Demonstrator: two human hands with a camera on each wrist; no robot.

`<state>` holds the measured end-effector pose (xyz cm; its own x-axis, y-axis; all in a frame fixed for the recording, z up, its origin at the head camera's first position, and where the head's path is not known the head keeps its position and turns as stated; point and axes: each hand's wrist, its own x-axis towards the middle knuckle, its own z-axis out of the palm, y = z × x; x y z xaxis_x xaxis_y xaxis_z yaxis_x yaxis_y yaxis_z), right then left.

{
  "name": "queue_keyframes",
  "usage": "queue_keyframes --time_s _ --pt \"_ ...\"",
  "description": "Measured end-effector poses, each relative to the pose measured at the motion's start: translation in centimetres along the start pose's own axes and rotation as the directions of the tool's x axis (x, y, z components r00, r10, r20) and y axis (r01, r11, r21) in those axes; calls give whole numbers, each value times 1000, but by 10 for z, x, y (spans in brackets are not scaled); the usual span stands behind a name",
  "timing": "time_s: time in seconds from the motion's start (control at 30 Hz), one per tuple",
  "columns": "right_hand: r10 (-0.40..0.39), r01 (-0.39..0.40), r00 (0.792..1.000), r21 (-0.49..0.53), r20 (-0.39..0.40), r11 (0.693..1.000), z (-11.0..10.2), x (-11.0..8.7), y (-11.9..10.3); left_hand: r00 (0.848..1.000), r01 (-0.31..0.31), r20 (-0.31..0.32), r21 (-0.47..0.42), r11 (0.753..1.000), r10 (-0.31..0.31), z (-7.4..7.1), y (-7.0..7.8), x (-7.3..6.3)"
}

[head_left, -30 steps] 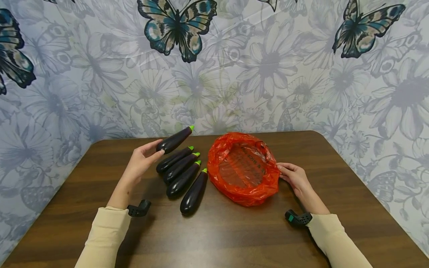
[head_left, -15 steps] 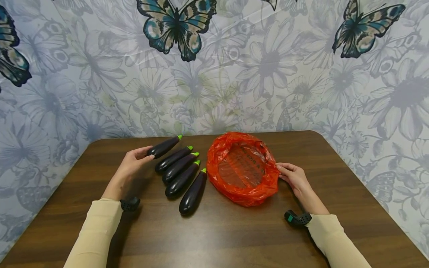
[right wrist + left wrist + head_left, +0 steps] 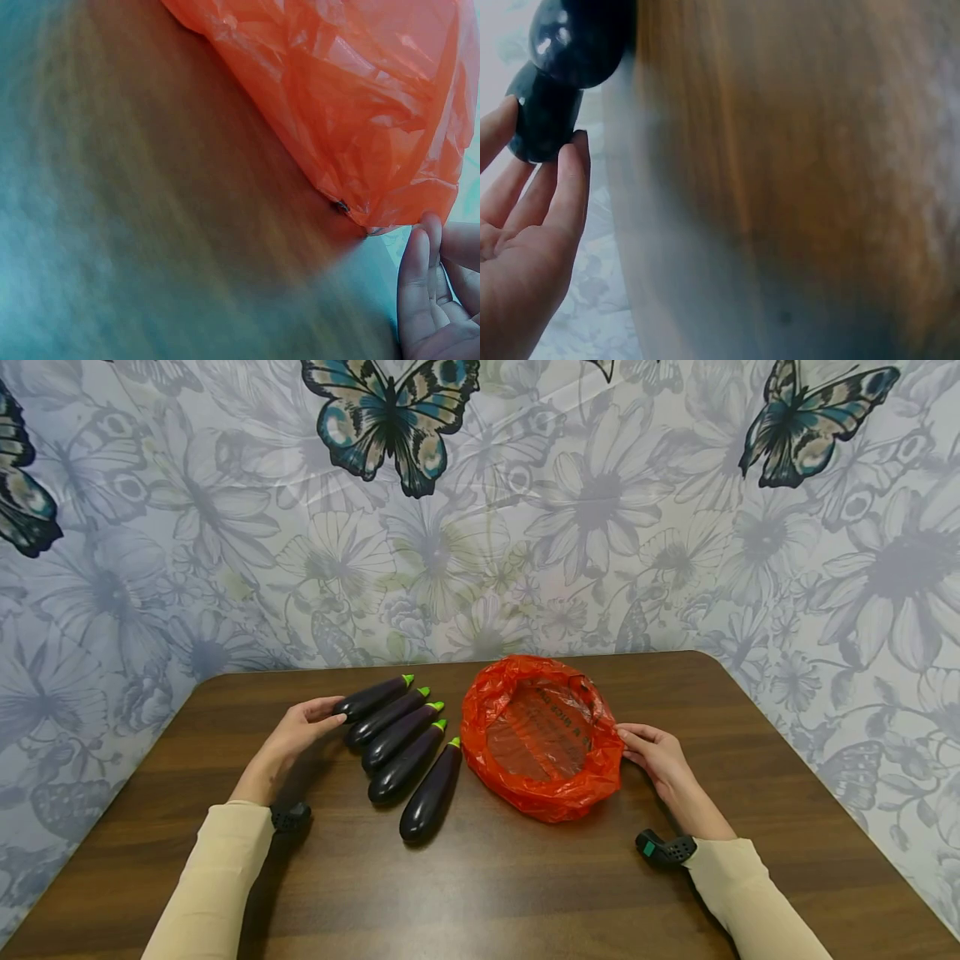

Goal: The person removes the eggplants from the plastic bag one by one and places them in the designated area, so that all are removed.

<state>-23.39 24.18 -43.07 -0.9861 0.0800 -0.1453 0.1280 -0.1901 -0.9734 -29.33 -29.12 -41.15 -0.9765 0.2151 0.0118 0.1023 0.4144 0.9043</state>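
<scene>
My left hand [image 3: 300, 732] holds the blunt end of an eggplant [image 3: 372, 697] between thumb and fingers, at the far end of a row. In the left wrist view the thumb and fingers sit on either side of that eggplant [image 3: 544, 116]. Several more dark eggplants [image 3: 405, 764] lie beside it, green tips pointing away to the right; the nearest one [image 3: 432, 793] lies slightly apart. A red plastic bag [image 3: 480, 752] stands with its mouth spread wide. My right hand [image 3: 662, 760] pinches the bag's right edge; the right wrist view shows its fingertips at the red film [image 3: 360, 112].
Everything stands on a brown wooden table [image 3: 510, 893]. Behind its far edge rises a wall [image 3: 570, 568] with flower and butterfly patterns. A black band with a small device [image 3: 666, 849] sits on the right wrist, another [image 3: 291, 817] on the left.
The left hand first moved left with the eggplant, then lowered it beside the others at the row's far end. The right hand and the bag have stayed in place.
</scene>
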Motion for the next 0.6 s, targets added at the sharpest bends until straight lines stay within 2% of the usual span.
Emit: queue_keyframes --time_s 0.27,0.43,0.6 --pt "-2 2 1000 -2 1 1000 -1 0 -1 1000 9 26 21 1000 -9 -1 -7 5" --pt "-4 4 1000 3 6 1000 -2 2 1 998 -32 46 22 999 31 -3 -12 5" --pt "-9 9 1000 -2 16 1000 -2 2 0 998 -1 59 32 999 -1 -3 -11 6"
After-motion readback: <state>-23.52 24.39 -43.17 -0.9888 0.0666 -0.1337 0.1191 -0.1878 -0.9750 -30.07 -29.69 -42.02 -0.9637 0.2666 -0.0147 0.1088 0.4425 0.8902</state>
